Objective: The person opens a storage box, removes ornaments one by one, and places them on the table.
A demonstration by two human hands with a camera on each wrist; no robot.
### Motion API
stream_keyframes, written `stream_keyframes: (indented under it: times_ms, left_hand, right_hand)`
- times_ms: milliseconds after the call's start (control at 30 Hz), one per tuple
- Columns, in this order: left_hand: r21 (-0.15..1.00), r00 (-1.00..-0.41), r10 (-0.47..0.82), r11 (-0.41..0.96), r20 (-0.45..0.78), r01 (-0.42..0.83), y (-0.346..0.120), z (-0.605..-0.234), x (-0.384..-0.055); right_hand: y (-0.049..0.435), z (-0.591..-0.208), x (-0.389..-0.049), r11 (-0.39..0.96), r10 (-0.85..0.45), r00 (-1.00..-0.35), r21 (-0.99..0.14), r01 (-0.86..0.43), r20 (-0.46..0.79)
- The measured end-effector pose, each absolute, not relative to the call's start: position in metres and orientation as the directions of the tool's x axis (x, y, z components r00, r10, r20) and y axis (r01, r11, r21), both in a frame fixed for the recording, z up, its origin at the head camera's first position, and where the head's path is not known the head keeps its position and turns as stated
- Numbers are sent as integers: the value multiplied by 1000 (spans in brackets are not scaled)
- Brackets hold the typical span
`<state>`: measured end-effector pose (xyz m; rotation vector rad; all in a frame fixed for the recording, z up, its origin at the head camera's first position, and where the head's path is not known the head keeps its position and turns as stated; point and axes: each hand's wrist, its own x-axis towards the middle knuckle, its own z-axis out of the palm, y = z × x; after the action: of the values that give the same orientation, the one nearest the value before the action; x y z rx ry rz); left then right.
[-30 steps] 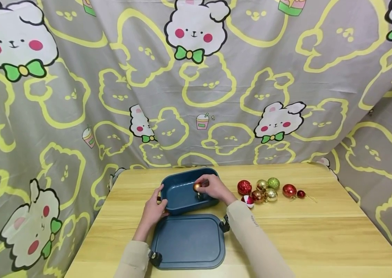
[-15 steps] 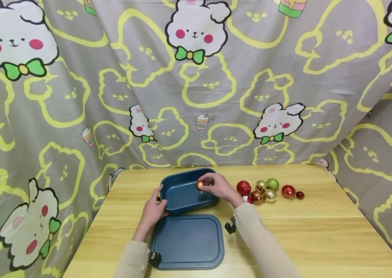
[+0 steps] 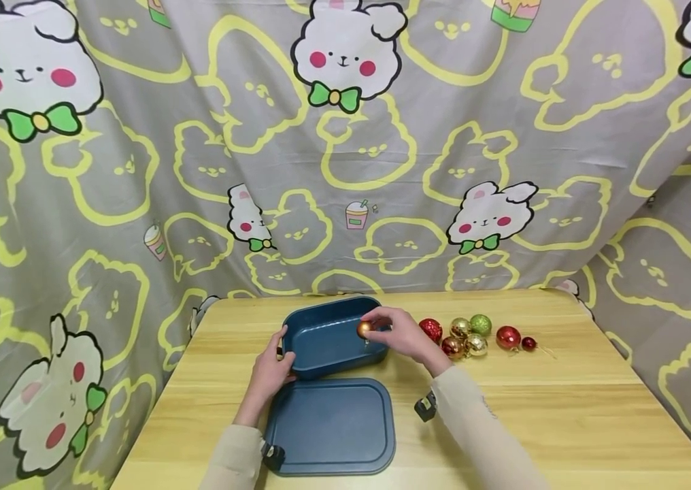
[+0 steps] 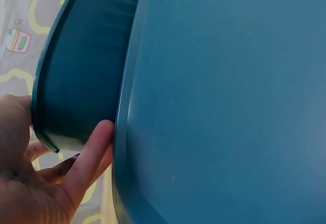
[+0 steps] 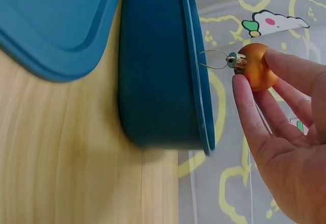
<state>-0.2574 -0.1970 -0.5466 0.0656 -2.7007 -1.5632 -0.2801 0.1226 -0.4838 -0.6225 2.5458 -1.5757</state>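
Note:
My left hand (image 3: pixel 270 367) grips the left end of a deep blue rectangular box (image 3: pixel 324 344), with fingers along its outer side. In the left wrist view, fingers reach around the box's end wall (image 4: pixel 84 81) beside the lid. My right hand (image 3: pixel 407 337) pinches a small orange Christmas ball (image 5: pixel 259 67) between thumb and fingers. Its gold cap and thin wire loop face the box rim in the right wrist view. From the head, the ball overlaps the right end of the box's inside. A flat blue lid (image 3: pixel 332 429) lies in front of the box.
Right of the box sits a group of Christmas balls: a glittery red one (image 3: pixel 430 330), a green one (image 3: pixel 481 324) and several gold and copper ones (image 3: pixel 477 344). Farther right lie a red ball (image 3: pixel 508 337) and a small dark red one (image 3: pixel 528 344). A patterned curtain (image 3: pixel 345 170) hangs behind the table.
My right hand has drawn back rightward with the orange Christmas ball, from over the box's middle to its right end. The forearm now hides the red-and-white ball. My left hand stays put.

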Motion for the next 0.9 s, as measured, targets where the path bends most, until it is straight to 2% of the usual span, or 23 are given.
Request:
stream_keyframes:
  times_ms: [400, 667, 900]
  left_hand:
    - [865, -999, -48, 500, -1, -24, -197, -546, -259]
    - [862, -998, -57, 506, 2, -27, -195, -541, -262]
    - [856, -998, -56, 516, -8, -35, -195, -542, -259]
  right_hand:
    - [159, -488, -268, 445, -292, -952, -868, -219, 90]
    - [181, -488, -263, 422, -292, -952, -880, -218, 96]
    - [201, -493, -257, 468, -250, -963, -859, -209, 98]
